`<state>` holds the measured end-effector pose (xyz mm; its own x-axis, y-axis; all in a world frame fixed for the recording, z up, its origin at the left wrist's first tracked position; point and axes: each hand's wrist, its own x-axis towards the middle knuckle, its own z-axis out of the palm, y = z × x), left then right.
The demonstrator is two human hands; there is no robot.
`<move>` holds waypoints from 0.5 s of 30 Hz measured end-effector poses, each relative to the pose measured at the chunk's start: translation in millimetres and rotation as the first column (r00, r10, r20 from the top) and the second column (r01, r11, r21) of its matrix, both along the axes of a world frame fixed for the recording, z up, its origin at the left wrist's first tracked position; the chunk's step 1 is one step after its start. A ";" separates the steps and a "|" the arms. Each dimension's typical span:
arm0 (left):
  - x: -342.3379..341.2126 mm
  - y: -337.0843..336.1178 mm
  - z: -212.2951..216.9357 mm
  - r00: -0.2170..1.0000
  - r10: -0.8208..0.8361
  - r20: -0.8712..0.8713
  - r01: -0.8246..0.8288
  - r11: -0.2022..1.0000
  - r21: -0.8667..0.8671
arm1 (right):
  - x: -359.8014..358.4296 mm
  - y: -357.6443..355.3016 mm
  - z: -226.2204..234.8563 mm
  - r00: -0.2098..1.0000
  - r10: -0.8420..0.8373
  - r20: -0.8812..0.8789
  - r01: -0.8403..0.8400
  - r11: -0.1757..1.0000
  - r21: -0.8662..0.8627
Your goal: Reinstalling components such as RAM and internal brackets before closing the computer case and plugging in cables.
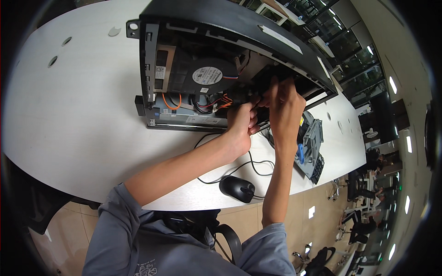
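Observation:
An opened black computer case (198, 23) stands on the white table, its inside facing me. Within it a round blower fan (207, 76) with a white label sits left of centre. Orange, red and black cables (216, 103) run below the fan. My left hand (241, 119) is at the case's lower edge, fingers curled at the dark cables; what they pinch is too small to make out. Reaching deeper into the right part of the case, my right hand (286, 103) has its fingers bent inward, and its fingertips are partly lost in shadow.
A black mouse (237, 189) with its cord lies on the white table (83, 106) near the front edge. Right of my right forearm are grey metal computer parts (312, 138) with a blue piece (300, 153). A black chair (55, 195) stands at the left.

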<state>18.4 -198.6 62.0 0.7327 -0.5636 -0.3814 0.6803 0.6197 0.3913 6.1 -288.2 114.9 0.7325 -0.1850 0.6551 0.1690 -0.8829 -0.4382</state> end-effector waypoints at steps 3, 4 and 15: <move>-0.5 -0.8 -1.0 1.000 0.009 -0.009 -0.009 1.000 -0.015 | -0.2 0.3 4.7 0.999 0.023 -0.025 -0.024 0.999 -0.041; -0.6 -0.9 -1.7 1.000 0.001 0.000 -0.001 1.000 -0.007 | 0.4 -1.5 4.3 1.000 0.017 -0.017 -0.019 0.990 -0.137; 8.6 -5.0 -3.0 0.999 -0.032 -0.039 0.029 0.998 -0.055 | -3.8 -2.7 22.4 0.983 0.051 -0.177 -0.076 0.988 -0.136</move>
